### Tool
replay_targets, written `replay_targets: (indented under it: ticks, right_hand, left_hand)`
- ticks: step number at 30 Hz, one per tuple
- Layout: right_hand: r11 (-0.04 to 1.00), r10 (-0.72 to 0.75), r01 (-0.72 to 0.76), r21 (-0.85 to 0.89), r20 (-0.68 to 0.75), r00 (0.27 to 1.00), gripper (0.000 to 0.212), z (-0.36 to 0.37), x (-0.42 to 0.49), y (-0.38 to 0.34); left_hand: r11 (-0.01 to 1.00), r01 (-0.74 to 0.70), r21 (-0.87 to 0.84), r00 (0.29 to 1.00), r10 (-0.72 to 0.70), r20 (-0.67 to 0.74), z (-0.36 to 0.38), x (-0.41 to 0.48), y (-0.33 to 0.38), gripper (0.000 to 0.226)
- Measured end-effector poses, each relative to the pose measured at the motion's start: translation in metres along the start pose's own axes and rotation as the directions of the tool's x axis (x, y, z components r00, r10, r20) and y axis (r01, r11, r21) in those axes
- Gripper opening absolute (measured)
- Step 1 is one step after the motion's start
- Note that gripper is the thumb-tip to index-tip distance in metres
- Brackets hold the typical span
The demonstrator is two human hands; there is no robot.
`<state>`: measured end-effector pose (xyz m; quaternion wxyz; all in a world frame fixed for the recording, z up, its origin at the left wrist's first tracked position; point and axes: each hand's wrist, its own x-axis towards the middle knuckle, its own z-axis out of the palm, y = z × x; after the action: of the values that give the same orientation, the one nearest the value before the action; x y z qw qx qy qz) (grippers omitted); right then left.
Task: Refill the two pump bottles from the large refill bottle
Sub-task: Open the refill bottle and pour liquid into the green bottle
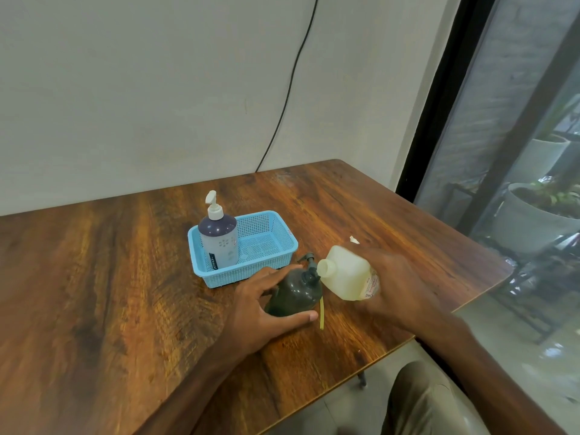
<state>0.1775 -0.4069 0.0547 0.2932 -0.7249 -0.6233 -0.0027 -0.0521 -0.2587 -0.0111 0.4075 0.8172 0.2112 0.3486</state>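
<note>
Pouring into the first bottle is about to begin

The left hand [260,296] holds the dark pump bottle [295,296] on the counter [94,277]. The right hand [398,284] grips the tilted, uncapped refill bottle [345,274] beside its pump. The second bottle [218,237] stands in the basket [244,271], seemingly untouched.

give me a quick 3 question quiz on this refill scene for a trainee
1. True or false: the refill bottle held in the right hand is tilted with its mouth uncapped.
2. Where does the white-pumped bottle stand? A) in the blue basket B) in the right hand C) on top of the refill bottle
3. What does the left hand grip on the table?

Key: 1 true; 2 A; 3 the dark pump bottle
</note>
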Motion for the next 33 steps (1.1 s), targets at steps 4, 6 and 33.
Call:
replay_targets:
  ticks: [4,6,33]
  right_hand:
    - [1.0,-0.019,0.019,-0.005,-0.007,1.0,0.083,-0.0021,0.0016,-0.0019]
    - [1.0,-0.022,0.022,-0.014,-0.002,1.0,0.083,-0.0029,0.0021,-0.0027]
    - [0.998,-0.039,0.04,-0.058,0.024,0.999,0.082,-0.0071,0.0079,-0.0069]
  left_hand:
    - [1.0,0.004,0.004,1.0,-0.004,-0.012,0.0004,-0.0003,0.0024,0.077]
    - [1.0,0.006,0.009,1.0,-0.006,-0.015,0.0009,-0.0006,0.0028,0.077]
    - [1.0,-0.021,-0.01,0.999,0.021,-0.037,0.0005,-0.0004,0.0043,0.074]
